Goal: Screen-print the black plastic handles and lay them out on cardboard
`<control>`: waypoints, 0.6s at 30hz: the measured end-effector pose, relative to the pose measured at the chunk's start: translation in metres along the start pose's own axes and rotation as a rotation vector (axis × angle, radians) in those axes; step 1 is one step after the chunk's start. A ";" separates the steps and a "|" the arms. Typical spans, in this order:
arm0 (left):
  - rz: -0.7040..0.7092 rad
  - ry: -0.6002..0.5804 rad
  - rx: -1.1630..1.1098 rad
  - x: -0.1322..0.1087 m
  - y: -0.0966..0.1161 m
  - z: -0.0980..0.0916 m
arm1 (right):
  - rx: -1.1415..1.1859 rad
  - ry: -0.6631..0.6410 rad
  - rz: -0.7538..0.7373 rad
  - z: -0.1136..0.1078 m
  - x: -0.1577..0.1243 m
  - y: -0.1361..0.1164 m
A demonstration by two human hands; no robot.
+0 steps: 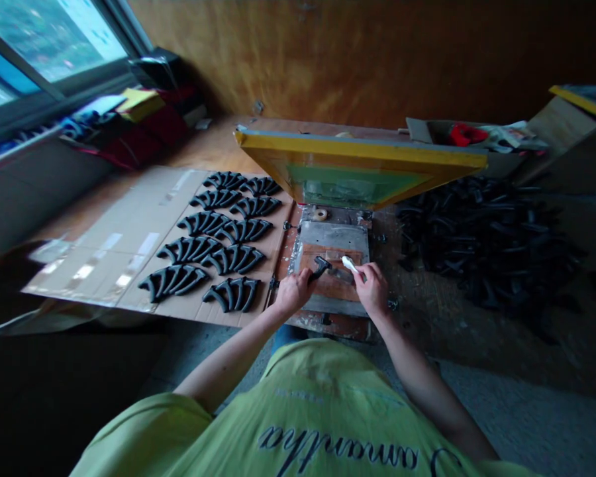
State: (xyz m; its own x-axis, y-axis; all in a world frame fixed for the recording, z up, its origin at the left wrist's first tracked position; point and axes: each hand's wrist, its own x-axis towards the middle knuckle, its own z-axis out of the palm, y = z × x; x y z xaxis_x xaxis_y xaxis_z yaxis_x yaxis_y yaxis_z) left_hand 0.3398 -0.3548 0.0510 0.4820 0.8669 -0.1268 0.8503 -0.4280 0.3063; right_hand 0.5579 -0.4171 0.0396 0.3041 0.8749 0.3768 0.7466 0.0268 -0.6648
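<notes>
My left hand [295,293] is closed around the handle end of a black T-headed part [320,266], which looks like a razor handle. Its head points away from me, over the brown block of a small work fixture [332,236]. Between the fingers of my right hand [372,287] is a small white piece [349,264], perhaps folded cloth; its exact kind is unclear. The white piece is just right of the black part, with a small gap between them. Behind the fixture, a yellow-edged screen frame [362,159] with a green mesh stands tilted up.
To the left, rows of black parts [233,291] lie fanned in groups on flat cardboard [124,225]. A large heap of loose black parts [481,238] covers the table on the right. A roll of tape [320,214] sits behind the fixture. Boxes line the window side.
</notes>
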 end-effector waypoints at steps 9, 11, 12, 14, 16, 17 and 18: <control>0.280 -0.009 -0.053 0.002 0.004 0.014 | 0.066 -0.169 -0.002 0.009 0.003 -0.006; 0.298 -0.028 -0.030 0.004 0.002 0.013 | 0.128 -0.233 0.014 0.013 0.010 -0.006; 0.305 -0.035 -0.016 0.005 0.001 0.013 | 0.159 -0.265 0.024 0.015 0.014 -0.006; 0.322 -0.036 0.006 0.006 -0.001 0.013 | 0.228 -0.327 0.050 0.019 0.025 -0.004; 0.339 -0.027 0.018 0.007 -0.002 0.014 | 0.285 -0.390 0.080 0.025 0.036 -0.001; 0.348 -0.024 0.023 0.007 -0.003 0.015 | 0.299 -0.418 0.097 0.028 0.042 0.000; 0.356 -0.024 0.028 0.007 -0.003 0.015 | 0.299 -0.439 0.111 0.031 0.048 0.000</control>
State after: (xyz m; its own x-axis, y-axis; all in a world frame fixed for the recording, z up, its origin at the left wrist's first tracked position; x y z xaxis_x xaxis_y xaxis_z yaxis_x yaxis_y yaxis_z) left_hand 0.3440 -0.3511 0.0348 0.7538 0.6560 -0.0391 0.6333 -0.7093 0.3096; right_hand 0.5541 -0.3604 0.0372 0.0481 0.9983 0.0316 0.5041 0.0030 -0.8637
